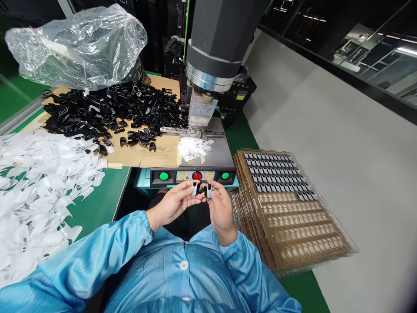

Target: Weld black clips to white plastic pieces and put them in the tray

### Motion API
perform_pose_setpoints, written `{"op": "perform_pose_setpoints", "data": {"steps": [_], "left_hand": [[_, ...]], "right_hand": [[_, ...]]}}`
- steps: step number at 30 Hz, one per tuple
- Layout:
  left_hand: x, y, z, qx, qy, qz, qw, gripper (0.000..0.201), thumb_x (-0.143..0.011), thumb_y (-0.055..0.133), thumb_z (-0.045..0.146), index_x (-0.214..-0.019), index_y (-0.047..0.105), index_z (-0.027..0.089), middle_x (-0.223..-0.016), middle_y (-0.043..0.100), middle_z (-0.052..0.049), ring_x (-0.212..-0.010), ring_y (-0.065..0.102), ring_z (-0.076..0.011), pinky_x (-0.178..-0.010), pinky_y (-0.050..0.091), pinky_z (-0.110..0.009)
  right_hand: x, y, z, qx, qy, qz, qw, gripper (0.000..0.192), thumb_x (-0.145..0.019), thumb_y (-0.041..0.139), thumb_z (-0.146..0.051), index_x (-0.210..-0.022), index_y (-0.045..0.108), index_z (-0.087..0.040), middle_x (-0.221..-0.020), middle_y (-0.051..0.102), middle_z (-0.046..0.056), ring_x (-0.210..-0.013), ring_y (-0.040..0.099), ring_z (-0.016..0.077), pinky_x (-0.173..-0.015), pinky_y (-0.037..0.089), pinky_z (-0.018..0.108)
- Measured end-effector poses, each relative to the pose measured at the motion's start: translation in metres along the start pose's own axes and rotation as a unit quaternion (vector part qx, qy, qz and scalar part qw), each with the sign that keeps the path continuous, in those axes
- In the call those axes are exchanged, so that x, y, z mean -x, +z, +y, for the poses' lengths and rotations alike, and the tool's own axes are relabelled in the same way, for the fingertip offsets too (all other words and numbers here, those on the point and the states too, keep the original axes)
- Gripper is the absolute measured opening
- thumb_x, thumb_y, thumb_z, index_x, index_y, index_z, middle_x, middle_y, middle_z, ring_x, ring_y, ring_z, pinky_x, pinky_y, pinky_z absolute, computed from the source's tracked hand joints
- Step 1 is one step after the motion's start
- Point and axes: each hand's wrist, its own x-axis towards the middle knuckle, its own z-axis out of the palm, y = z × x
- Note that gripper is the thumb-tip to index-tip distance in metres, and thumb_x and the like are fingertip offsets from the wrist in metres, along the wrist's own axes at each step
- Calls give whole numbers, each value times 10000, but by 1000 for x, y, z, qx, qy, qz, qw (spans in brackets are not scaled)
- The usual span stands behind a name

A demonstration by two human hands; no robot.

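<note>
Two hands (172,202), each pinching a small black-and-white piece (195,188), edges partly hidden, white pile (35,195) cut off left

Bright glare streaks the plastic bag (81,48), and wide-angle distortion stretches the edges.

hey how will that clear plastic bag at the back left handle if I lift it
The clear plastic bag will probably feel floppy, since it's creased and crumpled. Its thin, see-through look suggests it's light, though any contents are hard to make out. It may be slippery, given the glossy shine.
</note>
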Motion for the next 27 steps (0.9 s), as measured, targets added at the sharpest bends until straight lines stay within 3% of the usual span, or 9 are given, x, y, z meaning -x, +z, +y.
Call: {"op": "perform_pose_setpoints", "data": {"steps": [6, 20, 24, 27], "left_hand": [[-1, -4, -1, 7, -6, -15, 1000, 404, -957, 767, 294, -1339, 687, 191, -1086, 789, -106, -972, 795, -203, -920, 644, -317], [2, 1, -1, -1, -4, 5, 1000, 395, -943, 774, 259, -1322, 694, 186, -1101, 783, -103, -956, 795, -200, -892, 659, -314], [5, 2, -4, -35, -11, 27, 999, 443, -904, 828, 303, -1312, 692, 194, -1114, 785, -101, -988, 799, -219, -896, 665, -323], [7, 1, -7, -69, -5, 58, 996, 420, -858, 882, 330, -1227, 713, 219, -1070, 782, -58, -955, 795, -207, -891, 669, -327]], "right_hand": [[-1, 1, 0, -24, 18, 2, 1000, 295, -956, 611, -346, -1231, 659, -250, -1217, 744, 81, -986, 732, 216, -802, 637, 363], [-1, 3, 0, -37, 27, 6, 999, 306, -873, 586, -242, -1175, 632, -252, -1091, 730, 41, -937, 720, 196, -808, 639, 349], [2, 0, 7, 17, 2, -1, 1000, 386, -784, 569, -195, -1162, 587, -267, -1046, 677, 16, -867, 679, 173, -769, 614, 313], [5, -3, 7, 154, -25, -25, 987, 386, -773, 598, -198, -1150, 563, -272, -1014, 632, -2, -847, 642, 165, -797, 594, 312]]}}
